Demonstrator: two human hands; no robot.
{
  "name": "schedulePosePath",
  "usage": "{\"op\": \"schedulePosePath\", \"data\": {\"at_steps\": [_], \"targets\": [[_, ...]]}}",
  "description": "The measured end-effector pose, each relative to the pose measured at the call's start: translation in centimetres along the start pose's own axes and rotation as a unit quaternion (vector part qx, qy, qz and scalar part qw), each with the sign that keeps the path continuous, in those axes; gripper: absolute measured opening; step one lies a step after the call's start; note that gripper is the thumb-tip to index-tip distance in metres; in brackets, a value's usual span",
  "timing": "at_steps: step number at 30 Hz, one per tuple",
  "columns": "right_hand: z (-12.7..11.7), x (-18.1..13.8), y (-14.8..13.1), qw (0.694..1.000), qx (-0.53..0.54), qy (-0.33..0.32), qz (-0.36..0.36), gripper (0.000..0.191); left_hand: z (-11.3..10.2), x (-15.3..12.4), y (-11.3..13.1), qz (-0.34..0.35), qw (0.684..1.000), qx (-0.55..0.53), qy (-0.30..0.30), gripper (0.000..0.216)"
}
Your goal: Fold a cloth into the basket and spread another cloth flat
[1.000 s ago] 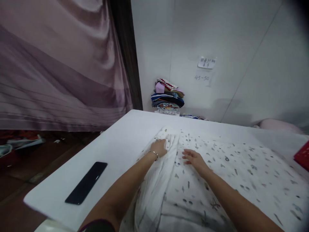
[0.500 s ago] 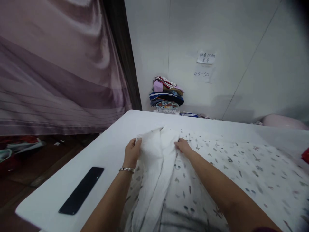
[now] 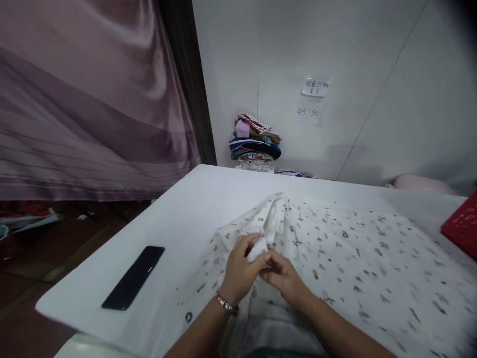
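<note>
A thin white cloth (image 3: 346,258) printed with small grey and brown figures spreads over the right part of the white table and hangs over its near edge. My left hand (image 3: 242,266), with a bracelet at the wrist, is closed on a bunched part of this cloth. Right beside it, my right hand (image 3: 281,273) pinches the same gathered cloth, its fingertips meeting those of the left. Beyond both hands the fabric rises in a loose peaked fold. What lies between the fingers is partly hidden.
On the white table (image 3: 179,209) a dark flat phone-like slab (image 3: 134,277) lies at the left. Folded fabrics (image 3: 255,141) are stacked behind the far edge. A red container (image 3: 462,226) stands at the right, and a pink curtain (image 3: 93,99) hangs at the left.
My hands were apart, holding the cloth between them; now they have come together nearer to me. The cloth has gathered into a fold, and its printed side shows more at the left.
</note>
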State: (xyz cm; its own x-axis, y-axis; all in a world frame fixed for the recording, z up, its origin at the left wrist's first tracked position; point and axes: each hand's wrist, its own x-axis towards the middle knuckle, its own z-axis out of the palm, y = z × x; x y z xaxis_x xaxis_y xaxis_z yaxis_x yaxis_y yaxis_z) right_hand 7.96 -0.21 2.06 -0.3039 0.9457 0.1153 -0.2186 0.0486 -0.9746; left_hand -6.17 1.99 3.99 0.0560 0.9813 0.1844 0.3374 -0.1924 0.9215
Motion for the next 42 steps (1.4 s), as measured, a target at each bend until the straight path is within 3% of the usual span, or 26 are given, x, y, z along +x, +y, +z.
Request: {"op": "schedulePosePath", "data": {"at_steps": [3, 6, 8, 12, 15, 17, 21, 23, 25, 28, 34, 38, 42], "targets": [[0.2, -1.7, 1.1, 0.992, 0.111, 0.000, 0.059, 0.032, 1.5, -2.2, -1.3, -0.006, 0.998, 0.054, -0.017, 0.049], [-0.2, -2.2, 2.1, 0.987, 0.140, 0.017, 0.082, 0.034, 1.8, -3.0, -2.3, -0.041, 0.997, 0.041, -0.058, 0.031], [-0.7, -2.2, 2.6, 0.987, 0.128, 0.060, 0.079, 0.031, 1.5, -2.8, -2.6, -0.073, 0.995, -0.007, -0.065, 0.023], [-1.8, -1.9, 3.0, 0.983, 0.063, 0.168, 0.045, 0.026, 0.7, -1.7, -2.1, -0.137, 0.973, -0.184, -0.016, 0.035], [-2.0, -1.8, 2.9, 0.990, 0.049, 0.129, 0.036, 0.035, 0.4, -1.2, -1.4, -0.151, 0.947, -0.283, -0.027, 0.042], [-2.0, -1.7, 2.8, 0.995, 0.041, 0.084, 0.034, 0.040, 0.4, -1.1, -0.9, -0.147, 0.947, -0.286, -0.029, 0.043], [-1.9, -2.2, 1.8, 0.992, -0.101, 0.063, 0.036, 0.020, 0.4, -0.9, -0.3, -0.132, 0.959, -0.252, 0.009, 0.040], [-1.9, -2.8, 0.7, 0.988, -0.141, 0.064, 0.006, 0.019, 0.4, -0.8, -0.1, -0.123, 0.962, -0.241, 0.021, 0.039], [-1.9, -3.6, -0.5, 0.991, -0.113, 0.067, -0.014, 0.019, 0.4, -0.9, 0.1, -0.116, 0.965, -0.235, 0.013, 0.038], [-2.0, -4.3, -1.6, 0.996, -0.027, 0.078, 0.022, 0.020, 0.5, -0.7, 0.6, -0.115, 0.967, -0.228, -0.007, 0.039], [-1.9, -4.2, -0.3, 0.997, -0.023, 0.006, 0.079, 0.019, 0.0, 1.8, 1.9, -0.087, 0.957, -0.261, 0.089, 0.036], [-1.4, -5.2, -0.5, 0.996, 0.011, -0.010, 0.083, 0.015, -0.3, 3.1, 1.9, -0.079, 0.965, -0.236, 0.082, 0.036], [-2.1, -6.2, -3.5, 0.989, 0.126, 0.013, 0.072, 0.018, -0.7, 3.1, 1.0, -0.096, 0.978, -0.177, 0.051, 0.040]]}}
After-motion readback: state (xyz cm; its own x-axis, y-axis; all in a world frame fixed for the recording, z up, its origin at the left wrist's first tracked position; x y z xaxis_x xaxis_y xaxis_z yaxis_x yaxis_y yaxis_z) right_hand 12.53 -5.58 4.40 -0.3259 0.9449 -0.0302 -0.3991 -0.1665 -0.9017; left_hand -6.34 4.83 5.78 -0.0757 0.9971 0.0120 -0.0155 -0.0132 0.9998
